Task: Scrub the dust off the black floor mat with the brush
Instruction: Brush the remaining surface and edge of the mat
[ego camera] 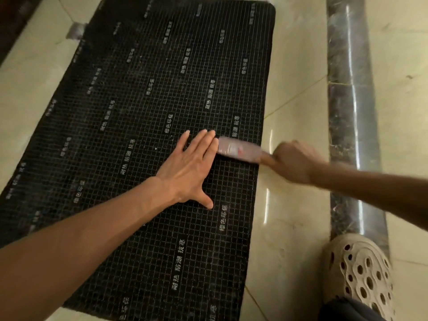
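Observation:
The black floor mat, with a white grid and printed characters, lies on pale floor tiles and fills most of the head view. My left hand presses flat on the mat near its right edge, fingers straight and spread. My right hand grips the handle of a pale brush, which is motion-blurred. The brush head lies on the mat right beside my left fingertips, at the mat's right border.
Glossy beige tiles surround the mat. A dark marble strip runs along the right. A beige perforated clog on a foot stands at the lower right. A small pale scrap lies at the mat's far left corner.

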{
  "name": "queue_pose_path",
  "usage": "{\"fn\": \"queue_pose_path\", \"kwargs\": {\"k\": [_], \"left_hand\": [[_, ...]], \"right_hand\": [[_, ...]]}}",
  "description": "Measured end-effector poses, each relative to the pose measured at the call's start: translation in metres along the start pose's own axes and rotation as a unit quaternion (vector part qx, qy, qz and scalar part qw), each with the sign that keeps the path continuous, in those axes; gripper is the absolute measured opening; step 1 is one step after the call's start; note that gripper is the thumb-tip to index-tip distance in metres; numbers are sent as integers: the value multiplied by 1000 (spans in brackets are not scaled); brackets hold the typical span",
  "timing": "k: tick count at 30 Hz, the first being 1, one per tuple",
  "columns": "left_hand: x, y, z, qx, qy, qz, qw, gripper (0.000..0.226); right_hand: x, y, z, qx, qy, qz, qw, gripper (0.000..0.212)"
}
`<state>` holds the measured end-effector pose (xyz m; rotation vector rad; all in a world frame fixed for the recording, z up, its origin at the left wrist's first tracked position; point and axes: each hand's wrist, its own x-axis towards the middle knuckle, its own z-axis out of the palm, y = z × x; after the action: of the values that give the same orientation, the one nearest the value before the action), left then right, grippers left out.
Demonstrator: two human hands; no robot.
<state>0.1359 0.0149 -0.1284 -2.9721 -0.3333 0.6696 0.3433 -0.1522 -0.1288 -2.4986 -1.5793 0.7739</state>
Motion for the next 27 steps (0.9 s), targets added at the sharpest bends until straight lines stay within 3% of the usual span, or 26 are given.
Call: {"fn": "queue_pose_path", "kwargs": {"k": [4,7,11,15,19,21,24,27], "left_hand": [[1,-1,-1,-9,3,0,1000,159],[3,0,-2,-9,-4,3,1000,158],[7,1,-6,3,-3,18,1000,155],[14,6,-19,-39,23,35,998,133],[27,12,-31,-43,112,51,991,86],[31,16,-31,-36,132,49,989,73],[35,21,-27,-25,125,42,991,75],[39,17,-25,-27,107,29,993,84]], "right_hand": [[-29,-1,18,-24,-32,-26,999,68],[15,18,-10,-56,34,-15,998,84],[77,22,-38,-18,86,78,993,66],[49,8,-3,64,70,60,994,53],[2,7,6,27,14,23,999,55],[11,16,-6,-18,6,17,1000,61],[51,37,-37,-82,40,7,996,71],[92,45,-61,-75,85,72,991,70]]}}
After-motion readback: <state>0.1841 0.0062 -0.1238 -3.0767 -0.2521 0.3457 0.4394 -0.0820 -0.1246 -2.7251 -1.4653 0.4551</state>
